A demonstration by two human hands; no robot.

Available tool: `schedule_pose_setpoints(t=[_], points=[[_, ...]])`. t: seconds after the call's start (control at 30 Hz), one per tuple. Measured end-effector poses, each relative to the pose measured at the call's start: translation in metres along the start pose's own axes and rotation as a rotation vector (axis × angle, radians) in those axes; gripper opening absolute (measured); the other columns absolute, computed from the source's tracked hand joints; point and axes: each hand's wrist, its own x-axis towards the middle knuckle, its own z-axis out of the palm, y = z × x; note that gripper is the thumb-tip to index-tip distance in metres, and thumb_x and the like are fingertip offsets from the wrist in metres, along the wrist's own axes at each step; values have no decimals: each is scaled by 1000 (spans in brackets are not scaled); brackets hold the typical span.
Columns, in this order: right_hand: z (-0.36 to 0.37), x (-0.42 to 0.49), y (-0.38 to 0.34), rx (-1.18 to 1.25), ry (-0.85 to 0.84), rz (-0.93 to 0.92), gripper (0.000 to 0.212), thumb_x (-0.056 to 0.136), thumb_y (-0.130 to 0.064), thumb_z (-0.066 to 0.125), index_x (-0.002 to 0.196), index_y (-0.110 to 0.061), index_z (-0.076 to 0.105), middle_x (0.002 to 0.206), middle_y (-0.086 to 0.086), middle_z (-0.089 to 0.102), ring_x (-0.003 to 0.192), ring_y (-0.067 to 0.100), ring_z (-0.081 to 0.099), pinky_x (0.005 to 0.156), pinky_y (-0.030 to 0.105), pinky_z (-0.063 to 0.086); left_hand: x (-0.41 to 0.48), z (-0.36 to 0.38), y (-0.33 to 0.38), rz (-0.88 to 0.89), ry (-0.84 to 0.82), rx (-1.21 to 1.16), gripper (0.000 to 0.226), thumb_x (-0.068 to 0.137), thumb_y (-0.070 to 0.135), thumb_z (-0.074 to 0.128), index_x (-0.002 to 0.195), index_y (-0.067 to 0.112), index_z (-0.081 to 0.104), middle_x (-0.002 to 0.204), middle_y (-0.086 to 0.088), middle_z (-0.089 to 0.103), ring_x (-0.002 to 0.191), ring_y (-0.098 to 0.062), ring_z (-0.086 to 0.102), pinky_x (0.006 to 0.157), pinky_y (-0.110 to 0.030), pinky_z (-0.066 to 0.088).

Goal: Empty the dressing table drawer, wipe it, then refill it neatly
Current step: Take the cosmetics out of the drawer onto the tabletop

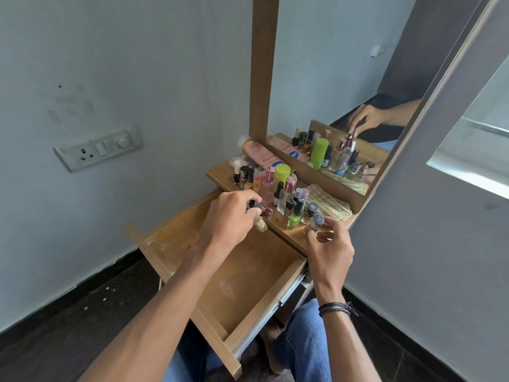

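The wooden drawer (248,274) of the dressing table stands pulled out, and its bottom is bare. My left hand (231,216) hovers over the drawer's back edge and grips small nail polish bottles (263,216), one dark red and one pale. My right hand (329,249) pinches a small clear bottle with a grey cap (316,222) at the front edge of the table top (289,232). Several bottles stand crowded on the top, among them a green nail polish (296,217).
A pink lotion tube (260,155) lies at the back left of the top. A folded striped cloth (329,202) lies under the mirror (344,92). A lime-capped container (282,173) stands among perfume bottles. A wall socket (97,150) is at left. My knees in jeans (305,340) are below the drawer.
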Motion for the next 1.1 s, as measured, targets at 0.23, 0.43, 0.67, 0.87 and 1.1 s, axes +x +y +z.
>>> schedule_pose_setpoints(t=[0.23, 0.43, 0.67, 0.87, 1.1], points=[[3, 0, 6, 30, -18, 5, 40, 86, -12, 78, 122, -16, 62, 100, -4, 67, 82, 8, 68, 80, 37, 62, 22, 16, 10, -11, -82, 14, 21, 86, 26, 78, 107, 25, 76, 90, 1, 78, 40, 6, 41, 36, -7, 30], [4, -4, 6, 79, 24, -68, 58, 83, -12, 81, 132, -23, 51, 112, -10, 46, 83, 10, 62, 74, 33, 61, 28, 20, 14, -39, -98, 83, 23, 86, 27, 78, 109, 24, 75, 96, -4, 77, 58, -13, 57, 54, -17, 44], [16, -20, -11, -60, 0, -542, 30, 90, -11, 71, 119, -11, 65, 108, 2, 55, 97, 20, 54, 82, 33, 51, 15, 4, 5, -59, -157, 61, 19, 81, 31, 80, 100, 33, 77, 97, 2, 77, 66, -12, 56, 49, -11, 30], [29, -34, -10, -57, -425, -468, 48, 90, -15, 75, 136, -21, 63, 120, -8, 63, 108, 8, 55, 94, 20, 46, 4, -18, -3, -26, -273, 22, 17, 80, 29, 81, 94, 37, 76, 94, 9, 73, 85, -13, 66, 63, -15, 39], [32, -38, -14, 93, -268, -384, 30, 84, -16, 79, 112, -23, 69, 104, -16, 65, 96, 1, 61, 82, 26, 54, 4, -30, -10, -25, -342, -107, 30, 81, 18, 81, 108, 31, 75, 90, 14, 75, 89, -5, 68, 82, -25, 53]])
